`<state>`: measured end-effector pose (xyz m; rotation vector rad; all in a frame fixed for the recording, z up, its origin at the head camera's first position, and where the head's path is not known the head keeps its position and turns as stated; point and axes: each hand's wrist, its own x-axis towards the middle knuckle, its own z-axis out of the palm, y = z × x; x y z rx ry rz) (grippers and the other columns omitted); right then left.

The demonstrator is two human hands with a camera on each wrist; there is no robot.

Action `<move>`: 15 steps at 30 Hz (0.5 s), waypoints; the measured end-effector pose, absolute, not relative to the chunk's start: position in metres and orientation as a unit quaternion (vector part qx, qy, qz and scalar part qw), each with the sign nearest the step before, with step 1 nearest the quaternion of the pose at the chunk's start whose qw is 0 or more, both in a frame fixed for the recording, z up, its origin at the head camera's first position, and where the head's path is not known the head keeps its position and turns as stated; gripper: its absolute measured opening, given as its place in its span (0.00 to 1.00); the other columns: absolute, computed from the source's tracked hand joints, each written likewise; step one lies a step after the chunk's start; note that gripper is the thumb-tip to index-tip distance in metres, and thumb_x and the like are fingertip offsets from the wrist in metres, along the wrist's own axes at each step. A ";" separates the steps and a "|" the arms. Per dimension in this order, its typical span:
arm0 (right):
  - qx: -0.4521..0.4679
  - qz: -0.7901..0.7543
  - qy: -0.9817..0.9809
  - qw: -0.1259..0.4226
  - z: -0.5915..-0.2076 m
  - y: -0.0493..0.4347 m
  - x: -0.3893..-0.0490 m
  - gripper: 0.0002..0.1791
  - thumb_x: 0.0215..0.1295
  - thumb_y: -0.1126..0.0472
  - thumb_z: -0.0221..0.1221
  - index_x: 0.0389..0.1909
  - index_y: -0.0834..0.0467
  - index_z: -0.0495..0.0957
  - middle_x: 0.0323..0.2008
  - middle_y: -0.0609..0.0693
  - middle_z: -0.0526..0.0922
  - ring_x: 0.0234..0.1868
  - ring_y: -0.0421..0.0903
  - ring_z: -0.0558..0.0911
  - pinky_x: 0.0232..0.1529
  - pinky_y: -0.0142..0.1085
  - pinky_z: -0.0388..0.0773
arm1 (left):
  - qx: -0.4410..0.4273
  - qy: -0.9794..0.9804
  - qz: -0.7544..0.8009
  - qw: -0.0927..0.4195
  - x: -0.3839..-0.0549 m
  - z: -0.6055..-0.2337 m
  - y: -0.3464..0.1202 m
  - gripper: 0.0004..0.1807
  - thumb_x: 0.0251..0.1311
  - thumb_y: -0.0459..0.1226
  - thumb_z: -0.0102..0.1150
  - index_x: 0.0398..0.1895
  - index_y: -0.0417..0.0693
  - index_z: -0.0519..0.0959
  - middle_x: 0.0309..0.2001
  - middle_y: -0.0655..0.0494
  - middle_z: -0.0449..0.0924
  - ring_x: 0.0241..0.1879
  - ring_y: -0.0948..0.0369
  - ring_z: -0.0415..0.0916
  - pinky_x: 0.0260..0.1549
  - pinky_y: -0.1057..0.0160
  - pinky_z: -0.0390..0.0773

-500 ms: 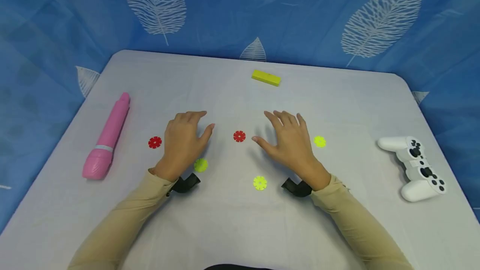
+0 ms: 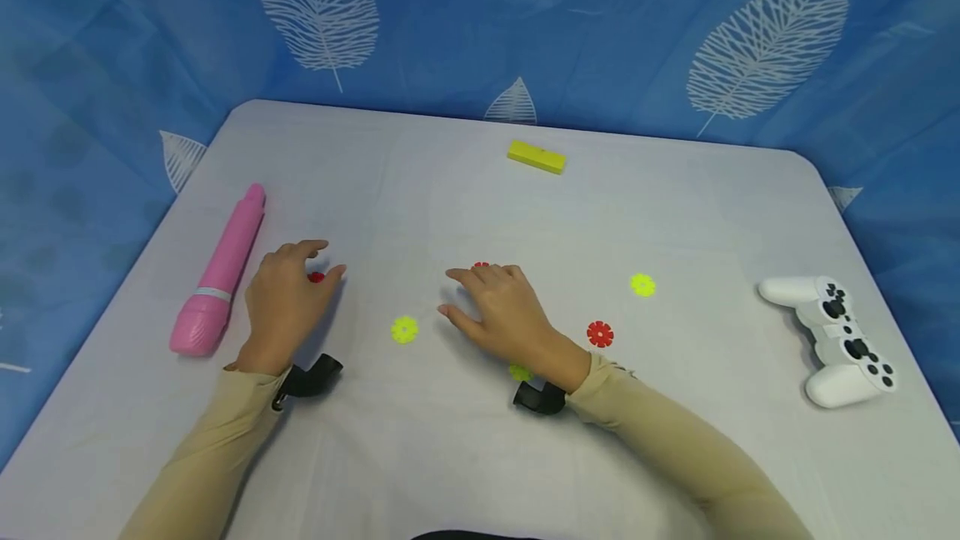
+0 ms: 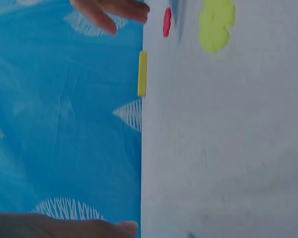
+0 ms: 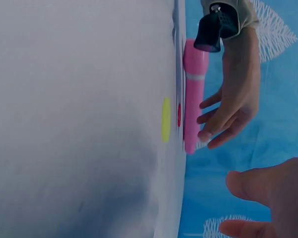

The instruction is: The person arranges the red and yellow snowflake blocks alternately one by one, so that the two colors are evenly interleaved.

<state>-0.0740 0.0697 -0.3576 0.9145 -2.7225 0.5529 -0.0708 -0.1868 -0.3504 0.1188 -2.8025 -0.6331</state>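
Note:
In the head view my left hand (image 2: 288,302) hovers over the table's left part, thumb apart from its bent fingers, holding nothing. A red notched disc (image 2: 316,277) shows between its thumb and fingers. My right hand (image 2: 510,311) is held above the middle, fingers spread loosely and nothing in them. Its fingers partly cover another red disc (image 2: 482,264), and its wrist partly hides a yellow disc (image 2: 520,372). A yellow-green disc (image 2: 405,329) lies between the hands. To the right of the right wrist lies a third red disc (image 2: 600,334), with a further yellow disc (image 2: 642,285) beyond it.
A pink microphone-shaped object (image 2: 221,273) lies left of the left hand. The white game controller (image 2: 832,340) is at the right side, and a yellow bar (image 2: 536,157) near the far edge. Blue leaf-print cloth (image 2: 600,32) hangs behind the white table (image 2: 420,182).
Both hands have moved left, the left one over the left red disc, the right one over the middle. The red disc beside the right wrist has come into view from beneath the right hand.

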 end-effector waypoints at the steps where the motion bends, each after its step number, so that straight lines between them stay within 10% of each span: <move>1: 0.313 0.186 -0.926 0.104 -0.358 0.065 -0.073 0.22 0.57 0.45 0.57 0.49 0.53 0.76 0.40 0.47 0.83 0.43 0.44 0.80 0.45 0.41 0.71 | 0.047 -0.966 -0.220 0.127 -0.069 -0.351 -0.191 0.20 0.50 0.41 0.62 0.46 0.41 0.78 0.39 0.41 0.79 0.34 0.45 0.73 0.20 0.53 0.71; 15: 0.344 0.169 -0.923 0.032 -0.363 0.021 -0.072 0.23 0.59 0.46 0.55 0.53 0.52 0.74 0.45 0.46 0.82 0.44 0.44 0.79 0.44 0.38 0.71 | 0.076 -0.968 -0.240 0.019 -0.061 -0.359 -0.213 0.26 0.49 0.41 0.64 0.47 0.30 0.73 0.38 0.35 0.70 0.35 0.45 0.67 0.29 0.54 0.68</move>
